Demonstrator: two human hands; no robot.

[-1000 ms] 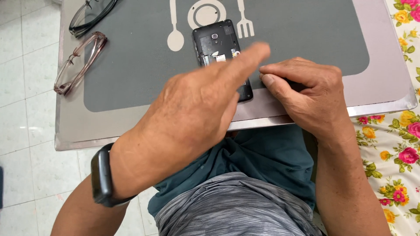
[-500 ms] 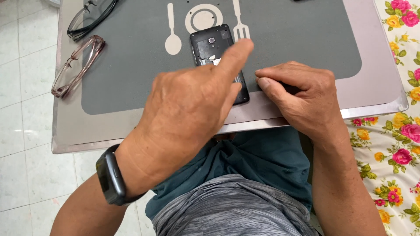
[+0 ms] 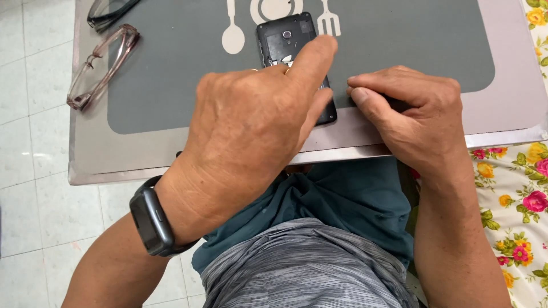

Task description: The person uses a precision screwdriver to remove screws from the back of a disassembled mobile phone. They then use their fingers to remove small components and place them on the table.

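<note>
Matte black, the back-opened phone (image 3: 287, 48) lies on the grey placemat (image 3: 399, 51) near the tabletop's front edge; the left hand (image 3: 257, 131) covers it, forefinger extended. The right hand (image 3: 414, 111) rests clenched beside it.

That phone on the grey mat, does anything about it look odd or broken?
The phone lies face down with its back cover off, so the inner frame and camera show. The left hand covers its lower half, forefinger on its right edge. No crack shows. The right hand rests fisted beside it on the placemat.
</note>
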